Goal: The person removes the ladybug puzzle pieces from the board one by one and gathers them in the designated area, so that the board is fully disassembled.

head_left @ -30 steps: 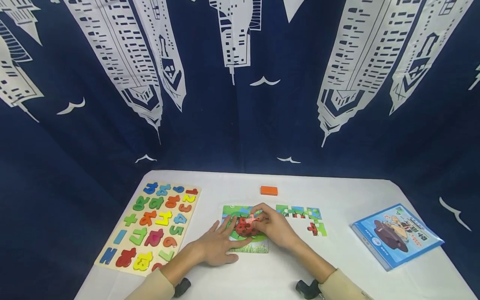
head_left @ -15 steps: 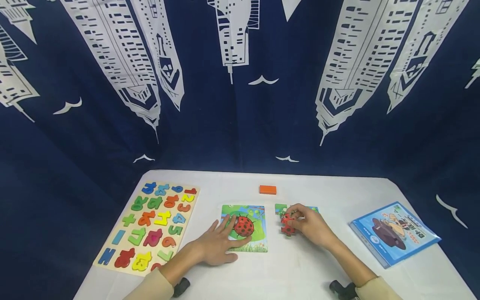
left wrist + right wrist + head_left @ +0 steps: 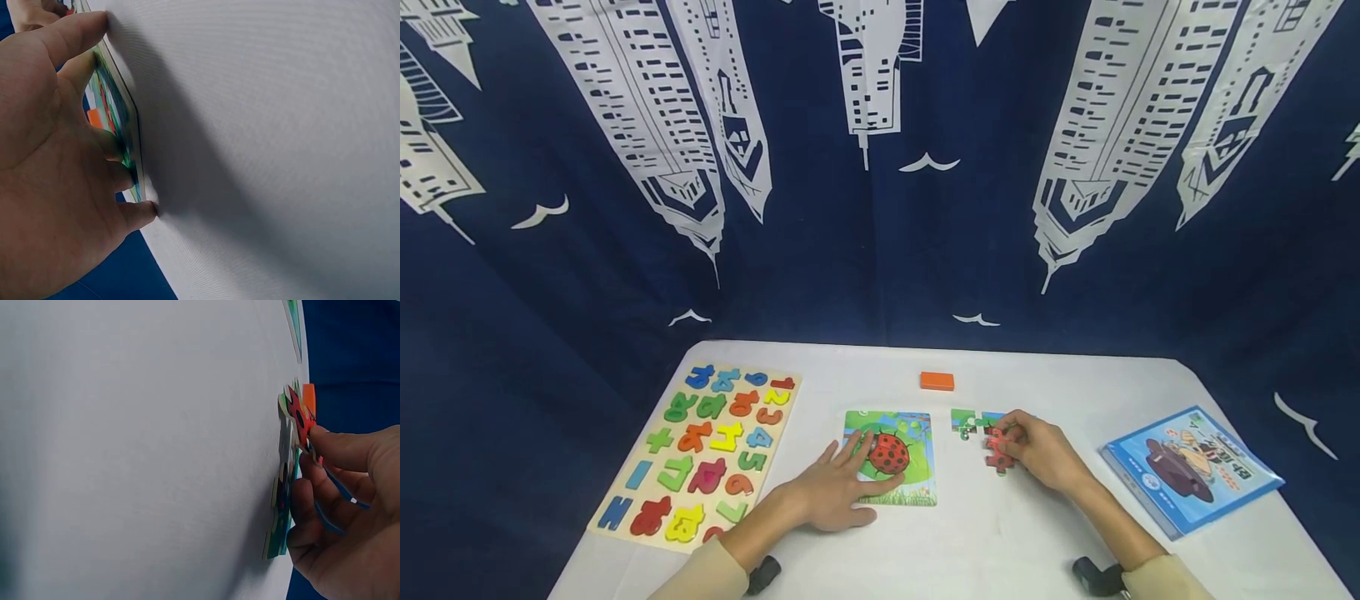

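Observation:
My left hand (image 3: pixel 835 492) lies with spread fingers on the left part of a square ladybug puzzle board (image 3: pixel 917 487). In the left wrist view, fingertips of this hand reach the board's edge and the white tabletop. My right hand (image 3: pixel 1043 450), to the right of the board, pinches a red, black-spotted jigsaw piece (image 3: pixel 997 454) between thumb and fingers. The right wrist view shows this spotted piece (image 3: pixel 300 419) tilted over other jigsaw pieces (image 3: pixel 279 515) lying on the table. Green and blue pieces (image 3: pixel 964 419) show left of my right hand; others are hidden behind it.
An orange block (image 3: pixel 937 381) lies beyond the board. At the left is a wooden number board (image 3: pixel 647 475) with colourful numerals. A blue boxed set (image 3: pixel 1191 471) lies at the right, and a dark blue curtain (image 3: pixel 880 267) hangs behind the white table (image 3: pixel 940 550).
My right hand has moved right from over the ladybug board to the loose pieces, a red piece in its fingers. My left hand has stayed in place.

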A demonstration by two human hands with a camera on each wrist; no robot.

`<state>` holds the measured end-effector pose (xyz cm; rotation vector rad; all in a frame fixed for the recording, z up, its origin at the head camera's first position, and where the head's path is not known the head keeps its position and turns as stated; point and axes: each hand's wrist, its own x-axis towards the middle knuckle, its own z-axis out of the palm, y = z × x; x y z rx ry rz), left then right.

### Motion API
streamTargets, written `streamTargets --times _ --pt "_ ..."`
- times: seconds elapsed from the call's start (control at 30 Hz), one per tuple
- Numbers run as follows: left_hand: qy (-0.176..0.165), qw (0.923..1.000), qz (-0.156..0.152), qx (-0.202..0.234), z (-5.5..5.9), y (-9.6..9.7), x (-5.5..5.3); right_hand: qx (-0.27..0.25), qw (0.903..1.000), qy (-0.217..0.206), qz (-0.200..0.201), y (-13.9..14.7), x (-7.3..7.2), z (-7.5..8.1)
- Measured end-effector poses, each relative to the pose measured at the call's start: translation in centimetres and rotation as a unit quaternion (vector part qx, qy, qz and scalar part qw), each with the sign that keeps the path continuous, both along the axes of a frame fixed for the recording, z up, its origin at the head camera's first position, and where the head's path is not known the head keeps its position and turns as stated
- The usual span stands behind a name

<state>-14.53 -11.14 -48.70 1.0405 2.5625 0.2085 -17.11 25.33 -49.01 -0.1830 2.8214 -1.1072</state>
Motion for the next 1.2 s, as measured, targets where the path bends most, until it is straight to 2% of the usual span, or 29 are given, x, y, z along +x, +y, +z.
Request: streamTargets --times 0.2,0.63,1.2 --pt "-0.003 1.0000 0.002 0.003 -0.17 0.01 -0.02 0.004 0.9997 -0.024 -0.007 0.16 -0.59 -0.33" --pt "-0.004 1.0000 0.004 0.005 -0.08 0.07 0.02 0.039 0.9988 -0.025 -0.013 0.09 -0.55 -0.16" --pt "-0.003 0.9999 0.004 0.011 -0.11 -0.06 0.08 0.054 0.9985 0.001 -0.013 -0.07 -0.52 -0.57"
